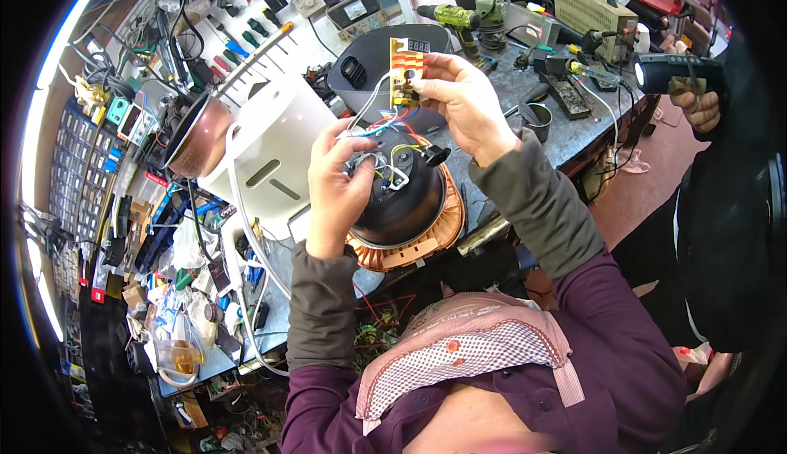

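Our right hand (469, 100) is pinched, thumb against fingers, on the right edge of a narrow yellow-and-red circuit board (406, 75) with a small dark digit display at its upper end, held upright above the workpiece. Our left hand (334, 182) is half curled, its thumb and fingers close together among thin white and blue wires (373, 132) that run up to the board's lower end; we cannot tell whether it grips any of them.

Just beneath both hands sits a black, rounded metal pot (402, 215) with more wiring on its top, resting in a copper-coloured, ribbed plastic ring (449, 220). Behind the board stands a dark grey, round open tub (343, 85). To the left leans a large white plastic housing (283, 130) with two slots, and beyond it a copper-coloured metal bowl (203, 134) lies tilted.

Past the tub we see a lime-green and black power drill (449, 16), and to the right, on the grey metal workbench (571, 138), a small dark cup (537, 116) and a beige box-shaped instrument (594, 15). At the far right, a co-worker's hand (702, 111) is at a black cylindrical object (676, 73).
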A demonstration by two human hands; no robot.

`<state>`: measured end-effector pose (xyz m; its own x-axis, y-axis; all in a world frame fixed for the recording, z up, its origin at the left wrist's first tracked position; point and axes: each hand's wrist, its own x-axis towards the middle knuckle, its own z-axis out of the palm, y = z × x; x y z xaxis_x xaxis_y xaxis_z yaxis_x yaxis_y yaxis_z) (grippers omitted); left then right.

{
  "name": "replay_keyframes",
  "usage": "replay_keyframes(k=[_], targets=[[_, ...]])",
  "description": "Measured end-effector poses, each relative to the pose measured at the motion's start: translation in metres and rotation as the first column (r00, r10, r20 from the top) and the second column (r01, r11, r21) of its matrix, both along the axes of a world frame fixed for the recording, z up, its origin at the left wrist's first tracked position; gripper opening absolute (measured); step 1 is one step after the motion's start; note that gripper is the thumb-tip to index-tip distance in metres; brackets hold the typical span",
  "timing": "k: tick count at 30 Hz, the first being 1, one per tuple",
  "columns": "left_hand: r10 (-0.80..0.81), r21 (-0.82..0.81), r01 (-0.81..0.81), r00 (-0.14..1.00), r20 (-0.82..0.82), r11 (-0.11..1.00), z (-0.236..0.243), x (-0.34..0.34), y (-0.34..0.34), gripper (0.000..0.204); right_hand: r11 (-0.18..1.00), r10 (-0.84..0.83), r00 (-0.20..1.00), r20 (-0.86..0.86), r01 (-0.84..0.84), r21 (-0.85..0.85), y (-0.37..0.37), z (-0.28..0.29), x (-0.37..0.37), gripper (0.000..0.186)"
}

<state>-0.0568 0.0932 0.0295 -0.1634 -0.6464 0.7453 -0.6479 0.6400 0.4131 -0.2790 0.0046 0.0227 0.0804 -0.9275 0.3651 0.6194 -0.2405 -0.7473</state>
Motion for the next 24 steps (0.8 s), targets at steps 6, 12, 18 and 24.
replay_keyframes(k=[6, 12, 18, 24], targets=[[0.020, -0.039, -0.032, 0.965, -0.263, 0.999, 0.012, -0.014, 0.026, 0.042, 0.980, -0.157, 0.983, -0.096, 0.143, -0.137, 0.049, 0.014, 0.006, 0.031], [-0.080, -0.036, 0.071, 0.922, -0.379, 0.997, 0.041, -0.009, 0.042, 0.064, 0.826, -0.368, 0.919, -0.142, 0.253, -0.504, 0.060, 0.018, 0.030, 0.023], [0.010, 0.036, 0.008, 0.879, -0.477, 0.999, 0.042, 0.004, 0.069, 0.061, 0.550, -0.506, 0.827, -0.245, 0.090, -0.831, 0.079, 0.034, 0.052, 0.031], [0.104, 0.040, -0.096, 0.913, -0.395, 0.995, 0.022, 0.021, 0.076, 0.053, 0.506, -0.569, 0.773, -0.282, 0.059, -0.861, 0.103, 0.012, 0.063, 0.036]])
